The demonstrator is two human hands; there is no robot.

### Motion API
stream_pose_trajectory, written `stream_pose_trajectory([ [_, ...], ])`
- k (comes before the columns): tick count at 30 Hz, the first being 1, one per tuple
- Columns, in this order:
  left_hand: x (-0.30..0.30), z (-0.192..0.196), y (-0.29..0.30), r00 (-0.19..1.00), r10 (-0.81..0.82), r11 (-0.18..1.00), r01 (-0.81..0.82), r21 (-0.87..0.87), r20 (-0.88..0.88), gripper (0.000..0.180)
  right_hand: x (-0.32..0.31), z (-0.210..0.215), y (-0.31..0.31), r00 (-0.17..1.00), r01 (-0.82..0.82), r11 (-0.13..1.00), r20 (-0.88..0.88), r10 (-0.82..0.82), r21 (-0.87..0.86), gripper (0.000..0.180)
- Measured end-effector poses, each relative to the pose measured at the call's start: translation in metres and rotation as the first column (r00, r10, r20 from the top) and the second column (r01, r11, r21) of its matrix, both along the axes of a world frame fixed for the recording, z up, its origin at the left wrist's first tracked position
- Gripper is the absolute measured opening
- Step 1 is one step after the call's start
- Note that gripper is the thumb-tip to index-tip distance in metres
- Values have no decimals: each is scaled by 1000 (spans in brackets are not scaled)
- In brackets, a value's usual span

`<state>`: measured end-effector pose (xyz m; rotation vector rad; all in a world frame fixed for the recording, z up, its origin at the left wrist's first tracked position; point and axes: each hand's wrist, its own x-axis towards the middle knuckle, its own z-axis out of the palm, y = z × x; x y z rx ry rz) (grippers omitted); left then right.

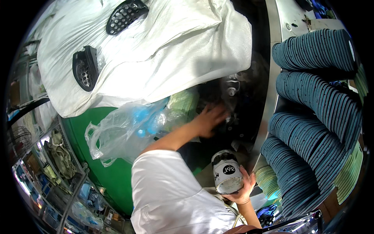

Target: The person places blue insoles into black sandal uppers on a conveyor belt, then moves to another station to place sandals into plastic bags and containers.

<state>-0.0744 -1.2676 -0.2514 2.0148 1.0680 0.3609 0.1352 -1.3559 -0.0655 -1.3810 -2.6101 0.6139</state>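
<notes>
A green surface [113, 183] fills the left side, curved by the wide lens. A creased white woven sheet [128, 58] covers its far part, with two black perforated pieces [83, 68] lying on the sheet, well apart. Nearer, a crumpled clear plastic bag [117, 132] rests on bare green. At right, a pale surface [286, 15] with a metal edge [275, 29] carries tightly packed rows of thin dark-teal pieces [315, 52].
</notes>
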Motion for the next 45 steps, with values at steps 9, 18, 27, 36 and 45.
stream_pose_trajectory([
  [9, 20, 53, -106, 696, 262, 962, -244, -123, 669, 91, 8, -16, -9, 958, 34, 999, -284, -37, -17, 104],
  [18, -32, 35, -16, 783, 392, 884, -465, 36, 483, 94, -11, -4, 0, 993, 84, 995, -89, -79, 60, 85],
  [27, 38, -50, 85, 890, 410, 894, -348, 284, -201, 88, -12, -3, 6, 993, 26, 998, -114, -20, 56, 77],
  [36, 134, -105, 155, 547, 711, 407, -832, -376, -442, 58, -12, 4, 5, 1000, 18, 997, -22, -19, -79, 67],
  [45, 186, -98, 158, -92, 970, -195, 259, -946, -226, 57, -7, 9, 5, 999, 14, 992, -33, -18, -123, 53],
])
